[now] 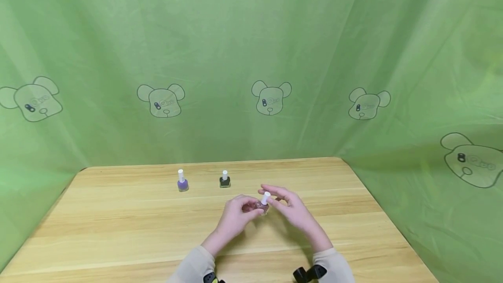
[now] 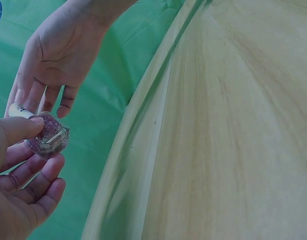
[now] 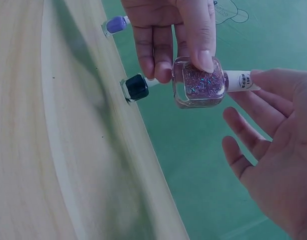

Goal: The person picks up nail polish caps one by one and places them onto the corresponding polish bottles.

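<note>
A clear nail polish bottle (image 3: 201,87) with pinkish-purple glitter and a white cap (image 3: 239,80) is held above the table between the two hands. My left hand (image 1: 234,215) pinches its glass body between thumb and fingers. At the cap, the thumb and fingers of my right hand (image 1: 292,208) grip it, while the other fingers spread loosely, as the right wrist view shows. Further back stand a purple nail polish bottle (image 1: 182,184) and a black nail polish bottle (image 1: 225,181), both upright with white caps.
The wooden table (image 1: 129,226) spans the space below the hands. A green curtain (image 1: 220,34) printed with bear heads encloses it at the back and sides. Dark devices (image 1: 310,273) are strapped at the wrists over light sleeves.
</note>
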`<state>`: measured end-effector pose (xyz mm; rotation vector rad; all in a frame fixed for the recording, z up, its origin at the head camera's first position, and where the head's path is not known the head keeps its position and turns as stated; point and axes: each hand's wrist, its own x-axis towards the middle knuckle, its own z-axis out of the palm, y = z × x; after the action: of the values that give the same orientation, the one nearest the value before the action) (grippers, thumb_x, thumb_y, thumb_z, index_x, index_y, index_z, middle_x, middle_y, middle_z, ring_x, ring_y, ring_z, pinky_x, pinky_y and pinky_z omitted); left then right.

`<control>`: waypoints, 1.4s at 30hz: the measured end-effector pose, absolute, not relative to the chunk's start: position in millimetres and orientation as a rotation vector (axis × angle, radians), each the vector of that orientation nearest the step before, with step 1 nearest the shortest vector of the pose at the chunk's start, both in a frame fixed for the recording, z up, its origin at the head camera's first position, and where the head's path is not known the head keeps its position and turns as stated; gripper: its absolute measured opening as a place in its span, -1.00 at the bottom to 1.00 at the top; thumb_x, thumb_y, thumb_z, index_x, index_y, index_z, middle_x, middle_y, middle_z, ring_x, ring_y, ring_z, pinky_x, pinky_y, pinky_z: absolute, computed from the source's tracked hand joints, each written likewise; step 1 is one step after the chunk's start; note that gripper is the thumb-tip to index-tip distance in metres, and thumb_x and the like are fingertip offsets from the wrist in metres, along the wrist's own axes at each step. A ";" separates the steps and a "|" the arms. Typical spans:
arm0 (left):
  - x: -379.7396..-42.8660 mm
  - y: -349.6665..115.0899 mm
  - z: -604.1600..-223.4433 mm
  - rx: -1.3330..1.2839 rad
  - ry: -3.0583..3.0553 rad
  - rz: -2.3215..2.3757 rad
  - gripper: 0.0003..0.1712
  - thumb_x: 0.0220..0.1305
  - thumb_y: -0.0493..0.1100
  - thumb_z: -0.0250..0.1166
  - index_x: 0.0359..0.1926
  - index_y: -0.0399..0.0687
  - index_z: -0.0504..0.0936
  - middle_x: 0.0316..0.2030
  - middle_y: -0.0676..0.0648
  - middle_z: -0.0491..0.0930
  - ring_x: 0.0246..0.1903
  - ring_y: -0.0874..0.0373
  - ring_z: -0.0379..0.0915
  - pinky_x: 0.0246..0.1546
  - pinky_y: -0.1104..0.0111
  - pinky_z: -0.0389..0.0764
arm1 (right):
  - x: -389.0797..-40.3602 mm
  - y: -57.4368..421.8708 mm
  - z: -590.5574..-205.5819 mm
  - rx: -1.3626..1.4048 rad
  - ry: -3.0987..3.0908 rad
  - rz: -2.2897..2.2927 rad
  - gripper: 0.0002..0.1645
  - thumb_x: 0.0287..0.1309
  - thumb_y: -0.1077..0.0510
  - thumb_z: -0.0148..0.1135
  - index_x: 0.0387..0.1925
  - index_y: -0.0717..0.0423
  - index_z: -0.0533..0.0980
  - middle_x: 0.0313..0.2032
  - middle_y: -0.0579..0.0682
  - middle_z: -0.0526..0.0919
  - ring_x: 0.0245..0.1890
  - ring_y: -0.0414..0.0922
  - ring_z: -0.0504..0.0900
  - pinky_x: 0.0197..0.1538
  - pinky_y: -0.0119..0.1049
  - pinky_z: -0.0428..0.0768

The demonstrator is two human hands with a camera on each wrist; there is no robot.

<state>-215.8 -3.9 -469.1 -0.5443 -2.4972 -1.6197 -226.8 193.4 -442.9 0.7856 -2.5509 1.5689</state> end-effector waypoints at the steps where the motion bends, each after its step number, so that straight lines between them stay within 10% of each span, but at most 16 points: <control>1: -215.8 -3.9 -469.1 -0.545 -2.496 -1.620 -0.69 0.10 -0.07 0.44 -0.15 -0.10 0.71 -0.28 -0.02 0.70 -0.34 0.31 0.54 -0.25 0.56 0.59 | -226.6 193.6 -442.7 0.788 -2.556 1.570 -0.55 0.33 0.08 0.14 0.23 0.02 0.47 0.08 0.00 0.68 0.00 -0.31 0.55 0.06 -0.34 0.48; 42: -213.6 1.2 -470.8 -0.533 -2.485 -1.645 -0.74 0.06 -0.09 0.47 -0.24 -0.12 0.71 -0.31 -0.03 0.67 -0.39 0.36 0.50 -0.31 0.57 0.60 | -226.0 180.0 -447.5 0.295 -2.471 1.596 -0.76 -0.03 0.15 0.48 -0.37 0.12 0.56 -0.44 0.00 0.67 -0.45 -0.27 0.49 -0.31 -0.44 0.46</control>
<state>-213.6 1.2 -470.8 -0.5335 -2.4846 -1.6446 -226.0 180.0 -447.5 0.2948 -2.4714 1.5962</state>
